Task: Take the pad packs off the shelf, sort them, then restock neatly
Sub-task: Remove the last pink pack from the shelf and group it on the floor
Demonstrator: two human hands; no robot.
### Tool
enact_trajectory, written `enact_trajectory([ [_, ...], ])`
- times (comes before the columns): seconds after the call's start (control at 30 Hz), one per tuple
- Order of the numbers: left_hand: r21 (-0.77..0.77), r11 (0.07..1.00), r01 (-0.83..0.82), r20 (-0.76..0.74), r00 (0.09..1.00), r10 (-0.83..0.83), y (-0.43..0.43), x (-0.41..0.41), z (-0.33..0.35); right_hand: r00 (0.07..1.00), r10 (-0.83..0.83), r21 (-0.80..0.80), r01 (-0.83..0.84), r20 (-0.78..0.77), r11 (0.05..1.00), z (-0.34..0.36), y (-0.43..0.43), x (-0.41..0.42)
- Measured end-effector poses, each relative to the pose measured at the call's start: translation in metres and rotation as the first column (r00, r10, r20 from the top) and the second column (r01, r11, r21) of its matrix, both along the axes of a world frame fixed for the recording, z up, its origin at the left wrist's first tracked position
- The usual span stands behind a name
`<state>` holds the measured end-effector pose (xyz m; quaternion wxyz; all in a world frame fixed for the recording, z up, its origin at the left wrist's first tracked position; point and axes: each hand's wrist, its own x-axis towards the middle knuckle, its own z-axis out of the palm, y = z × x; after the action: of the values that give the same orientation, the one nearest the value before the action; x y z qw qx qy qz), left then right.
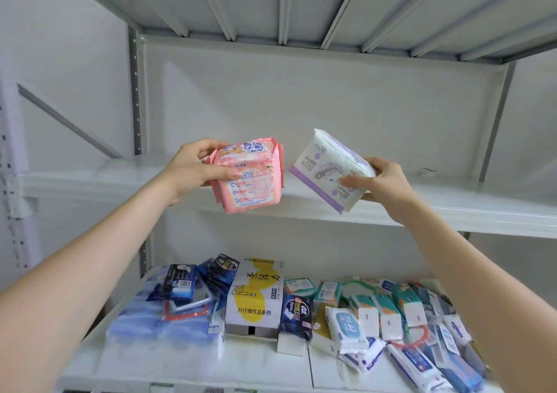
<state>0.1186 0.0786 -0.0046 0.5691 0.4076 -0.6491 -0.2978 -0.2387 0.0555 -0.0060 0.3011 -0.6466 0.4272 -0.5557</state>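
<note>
My left hand (193,171) grips a pink pad pack (251,178) by its left side, holding it up in front of the bare white middle shelf (452,208). My right hand (381,180) holds a white and purple pad pack (327,166) by its right end, tilted, just above the same shelf's front edge. The two packs hang side by side, a small gap between them. On the lower shelf (187,365) lie several more packs: dark blue ones (180,282) at the left, green and white ones (388,305) at the right.
A white and yellow carton (256,296) stands in the middle of the lower shelf. Blue wrapped bundles (156,329) fill its left front. A metal upright (137,91) bounds the shelf bay at the left. The underside of an upper shelf (301,6) hangs overhead.
</note>
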Motion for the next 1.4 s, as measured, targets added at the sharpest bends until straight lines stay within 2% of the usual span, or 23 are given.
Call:
enact_trajectory([
  [0.23, 0.107, 0.994, 0.004, 0.028, 1.000, -0.007, 0.077, -0.015, -0.058, 1.000, 0.004, 0.072, -0.003, -0.015, 0.997, -0.050, 0.092, -0.016],
  [0.37, 0.167, 0.986, 0.014, 0.033, 0.999, -0.020, 0.113, -0.020, -0.095, 0.997, -0.048, 0.119, 0.054, -0.054, 0.991, -0.090, 0.142, -0.020],
  [0.57, 0.274, 0.959, 0.067, 0.094, 0.991, -0.096, 0.169, -0.021, -0.169, 0.991, -0.104, 0.243, 0.121, -0.083, 0.962, -0.178, 0.216, -0.017],
  [0.7, 0.350, 0.935, 0.054, 0.185, 0.975, -0.126, 0.201, -0.015, -0.230, 0.986, -0.104, 0.338, 0.142, -0.127, 0.930, -0.243, 0.253, -0.015],
  [1.0, 0.586, 0.810, 0.028, 0.128, 0.984, -0.127, 0.259, -0.015, -0.375, 0.983, -0.085, 0.517, 0.160, -0.166, 0.841, -0.389, 0.305, -0.013],
  [1.4, 0.781, 0.623, 0.034, 0.060, 0.990, -0.130, 0.308, -0.009, -0.568, 0.982, -0.049, 0.728, 0.169, -0.183, 0.664, -0.571, 0.366, -0.011],
])
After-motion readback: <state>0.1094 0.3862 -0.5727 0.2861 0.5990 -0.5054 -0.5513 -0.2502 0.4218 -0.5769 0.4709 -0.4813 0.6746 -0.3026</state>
